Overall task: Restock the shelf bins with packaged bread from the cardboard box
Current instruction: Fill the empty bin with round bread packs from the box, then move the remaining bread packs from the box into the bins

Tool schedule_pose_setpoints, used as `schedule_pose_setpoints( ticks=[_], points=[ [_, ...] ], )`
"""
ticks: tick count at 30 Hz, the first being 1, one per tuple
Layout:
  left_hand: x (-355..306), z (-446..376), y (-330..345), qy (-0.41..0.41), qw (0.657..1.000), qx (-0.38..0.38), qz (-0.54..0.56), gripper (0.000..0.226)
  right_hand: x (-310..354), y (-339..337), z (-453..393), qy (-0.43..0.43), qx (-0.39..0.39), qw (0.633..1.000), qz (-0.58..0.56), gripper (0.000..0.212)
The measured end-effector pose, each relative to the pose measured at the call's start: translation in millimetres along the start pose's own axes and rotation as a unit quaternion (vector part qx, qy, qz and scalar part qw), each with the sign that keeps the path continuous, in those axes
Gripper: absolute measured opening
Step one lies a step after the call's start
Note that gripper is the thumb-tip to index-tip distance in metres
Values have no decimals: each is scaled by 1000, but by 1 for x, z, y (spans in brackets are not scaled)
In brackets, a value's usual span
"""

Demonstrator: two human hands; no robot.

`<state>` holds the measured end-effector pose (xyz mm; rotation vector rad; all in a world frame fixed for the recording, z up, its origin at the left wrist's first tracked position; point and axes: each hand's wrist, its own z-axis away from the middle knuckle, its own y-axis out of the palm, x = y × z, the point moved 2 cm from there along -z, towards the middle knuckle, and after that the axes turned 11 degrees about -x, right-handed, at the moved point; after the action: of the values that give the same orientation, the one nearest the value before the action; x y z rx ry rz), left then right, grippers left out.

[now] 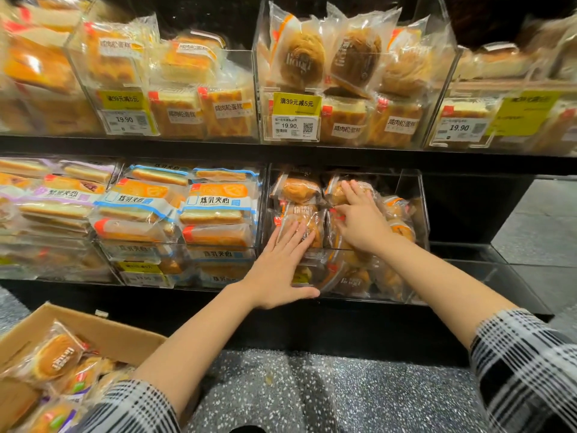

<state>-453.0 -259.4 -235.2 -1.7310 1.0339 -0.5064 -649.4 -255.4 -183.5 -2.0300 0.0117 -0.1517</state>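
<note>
Bread packets (299, 232) under both flat hands — bin's (415, 195) lower packets blurred.

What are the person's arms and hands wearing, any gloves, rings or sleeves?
Both forearms are bare. The left hand and right hand show no gloves, rings or watch. Black-and-white plaid sleeves are pushed up toward the elbows on both arms.

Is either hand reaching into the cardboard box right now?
No. Both the left hand and right hand rest on bread packages in the lower shelf bin, away from the cardboard box.
</note>
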Motion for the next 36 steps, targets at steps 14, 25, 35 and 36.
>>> schedule_pose_setpoints(
  ticks=[14, 25, 35, 36],
  points=[
    [39, 179, -109, -169, 946, 247, 128, 42, 185, -48, 58, -315, -86, 939, -106, 10],
    [79, 356, -149, -354, 915, 110, 156, 39, 344, 18, 132, -366, 100, 902, -204, 27],
    [104, 511, -103, -519, 826, 39, 217, 30, 402, 93, 189, -356, 209, 874, -258, 24],
    [109, 522, -100, -534, 816, 31, 219, 29, 407, 99, 192, -352, 214, 873, -262, 24]
  ],
)
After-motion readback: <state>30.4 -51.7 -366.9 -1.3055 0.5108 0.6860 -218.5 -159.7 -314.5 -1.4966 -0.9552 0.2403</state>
